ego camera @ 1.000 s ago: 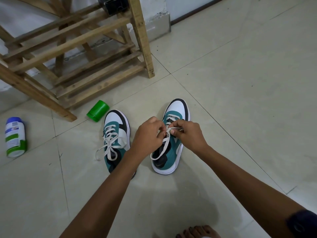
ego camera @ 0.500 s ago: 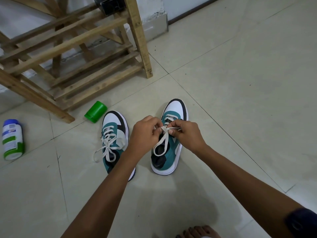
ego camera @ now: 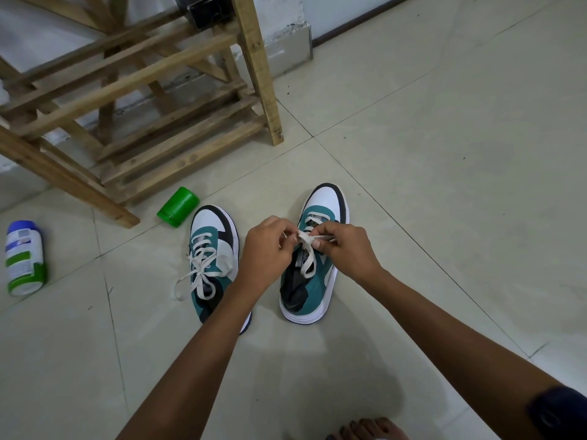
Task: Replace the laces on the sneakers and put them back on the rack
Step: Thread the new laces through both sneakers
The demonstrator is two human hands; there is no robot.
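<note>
Centrally, both hands' grips, left hand [ego camera: 265,249] and right hand [ego camera: 344,249], pinch the lace [ego camera: 306,258] over the right sneaker [ego camera: 320,281].

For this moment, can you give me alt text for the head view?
Both hands, left hand and right hand, pinch a white lace over the right sneaker on a tiled floor. The left sneaker beside it is laced; a wooden rack stands behind.
</note>
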